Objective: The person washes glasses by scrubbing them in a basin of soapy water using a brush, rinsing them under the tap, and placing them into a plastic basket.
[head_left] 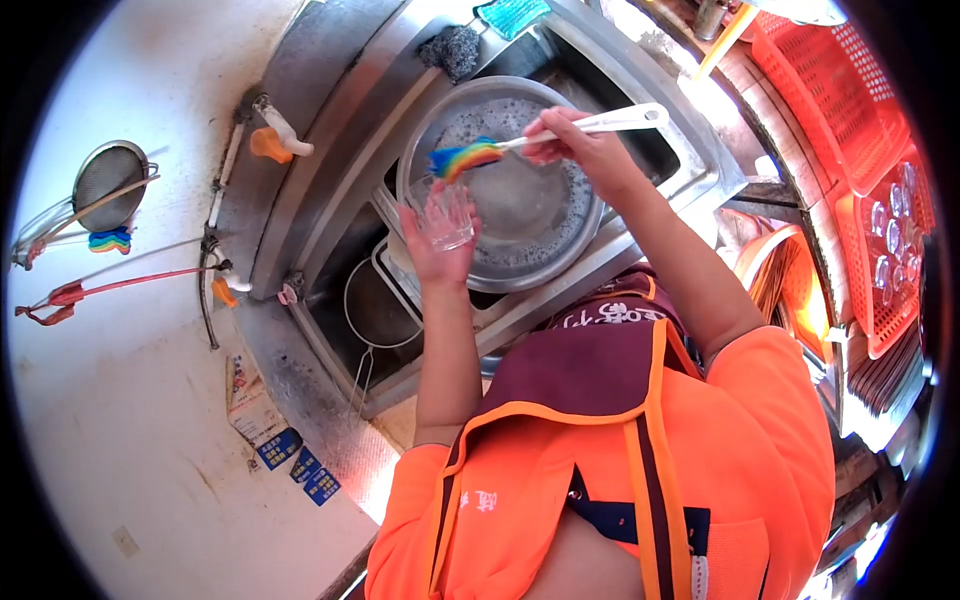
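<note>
My left hand is closed around a clear drinking glass, held over the left side of a metal basin. In my right hand is a white-handled brush, gripped along its handle. Its rainbow-coloured head is just above the glass; whether the two touch I cannot tell. Below both hands the round metal basin holds cloudy, foamy water and sits across the steel sink.
A wire-rimmed strainer lies in the left sink bowl. Taps with orange handles come from the wall. A dark scouring pad and a teal sponge lie at the sink's back. Red baskets, one with several glasses, stand at right.
</note>
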Demonstrator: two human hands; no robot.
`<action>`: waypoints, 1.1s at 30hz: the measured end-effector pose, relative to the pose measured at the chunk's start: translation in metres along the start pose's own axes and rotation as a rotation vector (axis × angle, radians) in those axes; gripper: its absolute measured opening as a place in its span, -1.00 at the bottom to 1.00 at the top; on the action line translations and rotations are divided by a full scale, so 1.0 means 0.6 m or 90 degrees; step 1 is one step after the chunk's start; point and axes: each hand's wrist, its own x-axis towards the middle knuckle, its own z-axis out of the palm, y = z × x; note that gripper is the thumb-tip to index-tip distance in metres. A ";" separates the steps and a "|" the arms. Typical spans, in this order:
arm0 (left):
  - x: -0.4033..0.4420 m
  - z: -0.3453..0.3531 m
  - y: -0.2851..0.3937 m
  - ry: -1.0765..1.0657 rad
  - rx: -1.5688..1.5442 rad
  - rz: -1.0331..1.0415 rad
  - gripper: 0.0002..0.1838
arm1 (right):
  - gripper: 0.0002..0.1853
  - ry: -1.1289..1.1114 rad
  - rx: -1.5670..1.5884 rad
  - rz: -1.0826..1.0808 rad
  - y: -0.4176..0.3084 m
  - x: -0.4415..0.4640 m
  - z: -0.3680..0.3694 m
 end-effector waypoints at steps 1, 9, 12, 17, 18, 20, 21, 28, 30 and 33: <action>0.001 0.005 0.000 0.019 0.017 0.015 -0.27 | -0.68 -0.038 0.029 -0.015 -0.008 0.001 0.014; 0.007 0.007 0.003 0.000 -0.088 0.018 -0.28 | -0.69 -0.083 -0.183 0.062 0.065 -0.014 -0.041; 0.009 -0.010 0.002 -0.012 -0.079 -0.004 -0.28 | -0.68 -0.030 -0.167 0.068 0.063 -0.013 -0.063; 0.008 -0.013 0.004 -0.020 -0.026 0.010 -0.25 | -0.65 -0.053 0.020 0.012 0.005 0.003 0.010; 0.008 -0.009 0.007 -0.028 -0.025 0.008 -0.21 | -0.65 -0.052 0.021 0.011 0.005 0.006 0.017; 0.006 0.001 0.003 -0.036 -0.023 0.006 -0.18 | -0.67 -0.139 -0.038 -0.028 0.005 0.009 0.026; -0.006 0.041 -0.004 0.008 -0.039 0.027 -0.19 | -0.69 -0.123 -0.091 0.012 0.012 0.002 0.021; 0.000 0.007 0.014 0.027 -0.079 0.015 -0.21 | -0.67 -0.032 -0.080 0.050 0.019 -0.028 -0.033; 0.005 -0.006 0.012 -0.013 -0.050 0.024 -0.20 | -0.67 -0.031 -0.064 0.028 -0.004 -0.020 -0.003; 0.002 0.021 0.005 -0.008 -0.033 0.041 -0.19 | -0.68 -0.174 -0.058 -0.037 -0.018 -0.009 0.035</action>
